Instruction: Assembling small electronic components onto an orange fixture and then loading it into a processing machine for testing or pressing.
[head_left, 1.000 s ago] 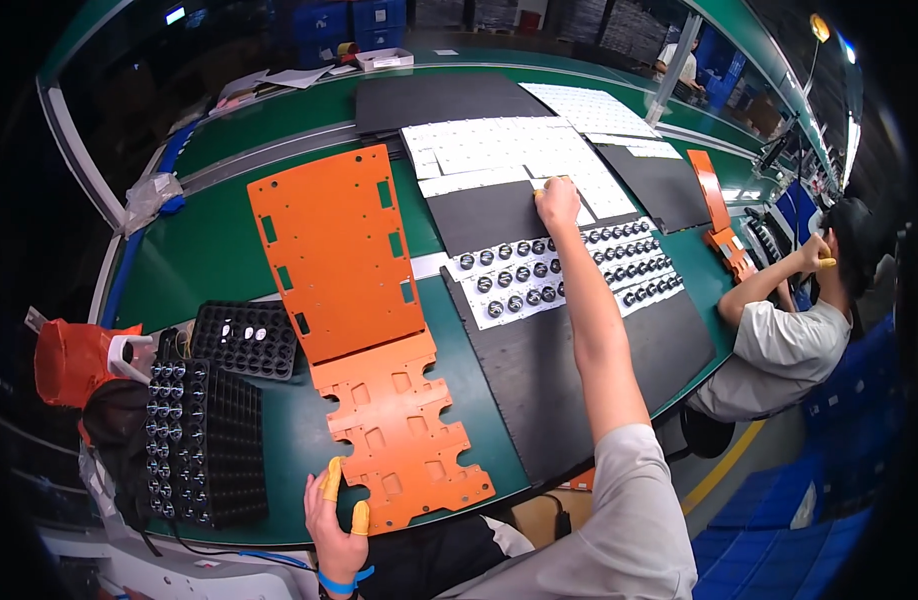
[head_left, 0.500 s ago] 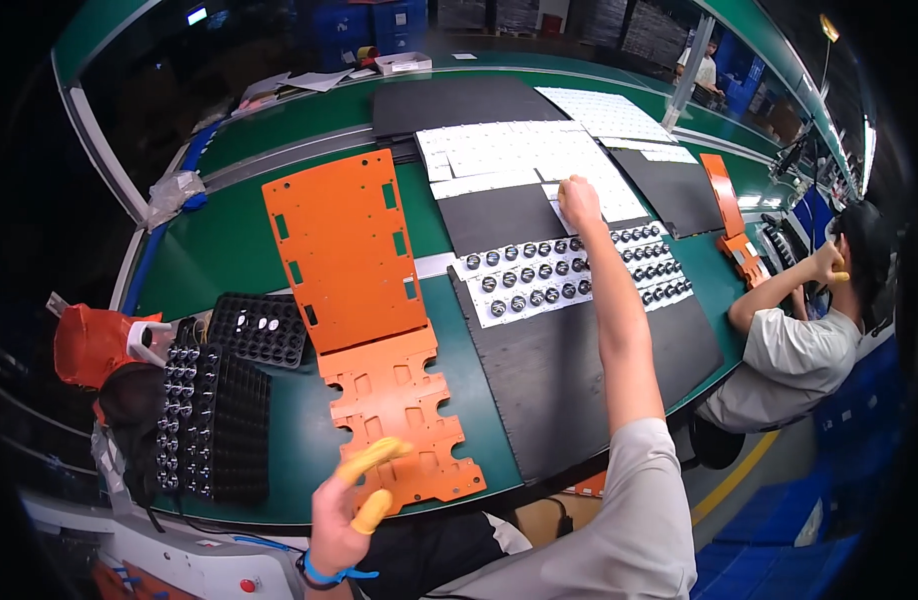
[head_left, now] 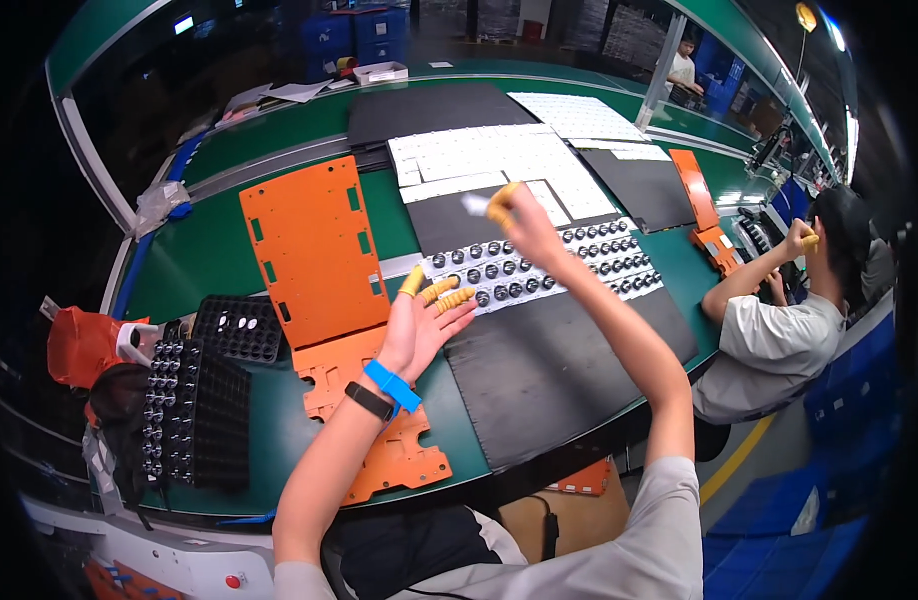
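Note:
My right hand (head_left: pixel 527 225), yellow covers on its fingers, is raised over the middle of the bench. Its fingers are closed on a motion-blurred white piece (head_left: pixel 475 204). My left hand (head_left: pixel 419 328) is open, palm up and holding nothing, with yellow-covered fingers spread beside the left end of the white strips (head_left: pixel 591 284). Rows of round black parts stand on those strips, which lie on a dark mat (head_left: pixel 569 375). Beyond them is a white perforated-looking board sheet (head_left: pixel 479 152) with a gap at its near edge. Left of the mat lies an orange plate (head_left: pixel 314 240), its lower section partly behind my left forearm.
Black trays of shiny round parts (head_left: pixel 174 410) stand at the left, with a dark tray (head_left: pixel 241 328) behind. Another white sheet (head_left: pixel 574 115) lies at the back. A co-worker (head_left: pixel 779 330) sits close on the right, near a second orange plate (head_left: pixel 693 190).
My right hand has moved left from the white sheet, with a white piece in its fingers. My left hand has come up from the near edge to the strips and turned palm up.

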`<act>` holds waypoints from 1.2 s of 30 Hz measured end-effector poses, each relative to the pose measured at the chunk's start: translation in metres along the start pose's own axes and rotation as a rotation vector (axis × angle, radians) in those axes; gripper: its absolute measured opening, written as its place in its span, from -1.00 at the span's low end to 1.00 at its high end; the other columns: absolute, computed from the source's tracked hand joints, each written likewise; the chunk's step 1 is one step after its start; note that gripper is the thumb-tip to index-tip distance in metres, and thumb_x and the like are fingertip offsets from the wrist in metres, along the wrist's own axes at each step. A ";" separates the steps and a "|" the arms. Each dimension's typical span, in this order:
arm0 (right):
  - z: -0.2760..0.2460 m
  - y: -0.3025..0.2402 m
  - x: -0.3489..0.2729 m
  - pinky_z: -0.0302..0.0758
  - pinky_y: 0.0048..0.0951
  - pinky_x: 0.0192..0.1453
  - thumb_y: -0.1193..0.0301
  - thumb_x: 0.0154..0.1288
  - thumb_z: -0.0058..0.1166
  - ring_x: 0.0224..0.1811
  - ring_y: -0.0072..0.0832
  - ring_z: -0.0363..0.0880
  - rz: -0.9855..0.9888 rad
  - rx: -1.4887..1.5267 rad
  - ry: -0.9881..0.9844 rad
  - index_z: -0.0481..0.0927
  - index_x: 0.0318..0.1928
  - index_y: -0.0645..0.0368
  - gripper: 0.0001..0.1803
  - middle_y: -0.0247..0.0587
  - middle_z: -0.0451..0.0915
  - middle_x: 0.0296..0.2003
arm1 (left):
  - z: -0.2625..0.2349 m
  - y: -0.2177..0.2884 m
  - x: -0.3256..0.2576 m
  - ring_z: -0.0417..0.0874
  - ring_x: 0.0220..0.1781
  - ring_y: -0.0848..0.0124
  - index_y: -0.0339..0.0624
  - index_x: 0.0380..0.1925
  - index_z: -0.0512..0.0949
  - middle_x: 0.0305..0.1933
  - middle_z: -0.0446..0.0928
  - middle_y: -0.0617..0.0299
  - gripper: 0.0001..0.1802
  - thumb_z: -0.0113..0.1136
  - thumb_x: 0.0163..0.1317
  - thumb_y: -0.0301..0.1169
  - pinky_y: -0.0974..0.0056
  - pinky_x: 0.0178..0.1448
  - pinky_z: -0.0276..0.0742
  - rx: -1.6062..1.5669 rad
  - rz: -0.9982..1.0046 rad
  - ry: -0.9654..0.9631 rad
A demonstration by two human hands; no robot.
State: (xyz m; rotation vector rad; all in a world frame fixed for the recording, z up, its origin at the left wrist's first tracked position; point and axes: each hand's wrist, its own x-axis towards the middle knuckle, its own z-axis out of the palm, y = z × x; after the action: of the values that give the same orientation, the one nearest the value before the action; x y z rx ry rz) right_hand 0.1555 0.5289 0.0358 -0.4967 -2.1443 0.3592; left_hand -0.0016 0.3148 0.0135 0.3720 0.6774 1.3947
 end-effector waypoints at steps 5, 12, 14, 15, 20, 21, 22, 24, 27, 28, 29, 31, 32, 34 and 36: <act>0.012 -0.087 -0.056 0.44 -0.20 0.00 0.53 0.24 0.25 -0.14 -0.10 0.48 -0.111 0.195 -0.392 0.54 -0.23 0.19 -0.86 -0.09 0.51 -0.25 | -0.001 -0.020 0.018 0.44 0.40 0.05 -0.39 0.37 0.22 0.32 0.40 -0.11 -0.23 -0.18 0.53 0.12 0.00 0.50 0.38 -0.082 0.029 -0.030; 0.004 -0.005 -0.019 0.53 -0.28 0.01 0.51 0.21 0.32 -0.11 -0.18 0.61 -0.020 -0.150 -0.037 0.65 -0.13 0.18 -0.79 -0.14 0.64 -0.20 | -0.018 -0.028 0.021 0.60 -0.03 0.31 -0.30 0.28 0.43 0.03 0.57 0.13 -0.53 -0.29 0.60 -0.26 0.16 0.15 0.56 0.025 0.042 0.127; -0.006 0.071 -0.012 0.53 -0.10 0.14 0.25 0.18 0.39 0.02 -0.04 0.59 0.218 -0.447 -0.011 0.63 -0.09 0.26 -0.60 0.02 0.62 -0.10 | -0.016 -0.030 0.020 0.52 -0.26 0.46 -0.35 0.27 0.46 -0.12 0.54 0.23 -0.52 -0.25 0.60 -0.26 0.33 -0.11 0.52 0.082 0.084 0.055; -0.007 0.092 -0.008 0.53 -0.11 0.17 0.18 0.16 0.40 0.06 -0.02 0.58 0.363 -0.547 -0.124 0.62 -0.06 0.29 -0.52 0.09 0.60 -0.05 | -0.018 -0.031 0.021 0.33 -0.39 0.55 -0.35 0.23 0.49 -0.19 0.48 0.30 -0.52 -0.17 0.60 -0.20 0.40 -0.28 0.32 0.052 0.089 0.000; -0.002 0.137 0.005 0.51 -0.18 0.34 0.12 0.10 0.42 0.24 0.04 0.53 0.718 -0.690 -0.493 0.55 0.13 0.37 -0.29 0.30 0.46 0.19 | -0.009 -0.023 0.012 0.24 -0.49 0.54 -0.32 0.04 0.57 -0.33 0.49 0.33 -0.48 -0.14 0.58 -0.06 0.38 -0.35 0.20 -0.051 0.003 -0.030; -0.012 0.152 0.006 0.52 -0.18 0.32 0.16 0.10 0.41 0.24 0.05 0.53 0.706 -0.651 -0.542 0.54 0.15 0.38 -0.30 0.31 0.46 0.19 | -0.006 -0.025 0.013 0.24 -0.50 0.53 -0.33 0.03 0.58 -0.35 0.50 0.32 -0.45 -0.13 0.56 -0.03 0.37 -0.36 0.20 -0.089 -0.028 -0.049; -0.022 0.167 0.003 0.53 -0.18 0.31 0.20 0.10 0.39 0.24 0.06 0.53 0.695 -0.615 -0.590 0.52 0.17 0.38 -0.30 0.31 0.46 0.18 | -0.002 -0.027 0.016 0.24 -0.52 0.53 -0.35 0.00 0.59 -0.36 0.53 0.30 -0.41 -0.13 0.54 0.02 0.36 -0.37 0.20 -0.077 -0.037 -0.061; -0.014 0.158 0.011 0.56 -0.17 0.26 0.23 0.07 0.38 0.17 0.07 0.58 0.636 -0.591 -0.581 0.56 0.10 0.39 -0.36 0.32 0.53 0.11 | -0.011 -0.022 0.014 0.26 -0.51 0.51 -0.38 0.05 0.57 -0.33 0.53 0.27 -0.37 -0.15 0.54 0.03 0.36 -0.36 0.22 -0.072 -0.012 -0.053; -0.012 0.150 0.013 0.58 -0.15 0.22 0.19 0.05 0.40 0.10 0.06 0.63 0.544 -0.603 -0.597 0.62 0.00 0.40 -0.40 0.29 0.61 0.01 | -0.018 -0.019 0.014 0.28 -0.50 0.49 -0.42 0.09 0.56 -0.29 0.53 0.25 -0.33 -0.18 0.53 0.04 0.36 -0.35 0.25 -0.072 0.010 -0.060; -0.011 0.148 0.010 0.59 -0.14 0.20 0.18 0.05 0.40 0.08 0.05 0.64 0.513 -0.635 -0.555 0.64 -0.05 0.41 -0.42 0.28 0.63 -0.03 | -0.020 -0.018 0.015 0.28 -0.50 0.49 -0.42 0.09 0.56 -0.29 0.53 0.24 -0.33 -0.20 0.53 0.04 0.36 -0.35 0.24 -0.076 0.015 -0.061; -0.010 0.145 0.008 0.60 -0.14 0.17 0.17 0.05 0.41 0.05 0.04 0.66 0.483 -0.667 -0.513 0.66 -0.09 0.42 -0.43 0.27 0.65 -0.06 | -0.019 -0.018 0.016 0.28 -0.50 0.49 -0.42 0.09 0.56 -0.29 0.53 0.24 -0.33 -0.20 0.53 0.04 0.36 -0.35 0.24 -0.078 0.015 -0.063; -0.011 0.141 0.008 0.58 -0.14 0.18 0.17 0.03 0.40 0.06 0.04 0.65 0.503 -0.691 -0.496 0.68 -0.09 0.41 -0.44 0.28 0.66 -0.07 | -0.018 -0.019 0.017 0.28 -0.50 0.49 -0.42 0.08 0.56 -0.30 0.53 0.24 -0.34 -0.21 0.53 0.03 0.35 -0.35 0.24 -0.082 0.008 -0.054; -0.010 0.137 0.009 0.56 -0.14 0.19 0.17 0.01 0.38 0.08 0.05 0.63 0.522 -0.710 -0.479 0.70 -0.10 0.40 -0.44 0.29 0.66 -0.08 | -0.018 -0.018 0.016 0.28 -0.50 0.49 -0.42 0.08 0.56 -0.30 0.53 0.24 -0.34 -0.21 0.53 0.03 0.35 -0.35 0.24 -0.082 0.010 -0.052; -0.010 0.131 0.014 0.57 -0.15 0.17 0.14 0.03 0.37 0.05 0.06 0.65 0.555 -0.660 -0.455 0.69 -0.09 0.43 -0.42 0.30 0.67 -0.10 | -0.018 -0.017 0.014 0.28 -0.50 0.49 -0.42 0.08 0.56 -0.31 0.54 0.24 -0.34 -0.20 0.53 0.03 0.35 -0.35 0.24 -0.060 0.010 -0.053; -0.012 0.129 0.019 0.58 -0.15 0.15 0.12 0.05 0.36 0.02 0.07 0.66 0.587 -0.616 -0.429 0.68 -0.07 0.45 -0.39 0.30 0.68 -0.12 | -0.018 -0.018 0.014 0.28 -0.50 0.49 -0.42 0.08 0.56 -0.31 0.55 0.24 -0.35 -0.19 0.53 0.02 0.35 -0.35 0.24 -0.066 0.011 -0.049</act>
State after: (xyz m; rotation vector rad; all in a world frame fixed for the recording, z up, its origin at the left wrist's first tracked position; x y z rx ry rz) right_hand 0.1833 0.6523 0.0005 -1.5331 -2.4783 0.1121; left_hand 0.0008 0.3225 -0.0141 0.3571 0.5886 1.4108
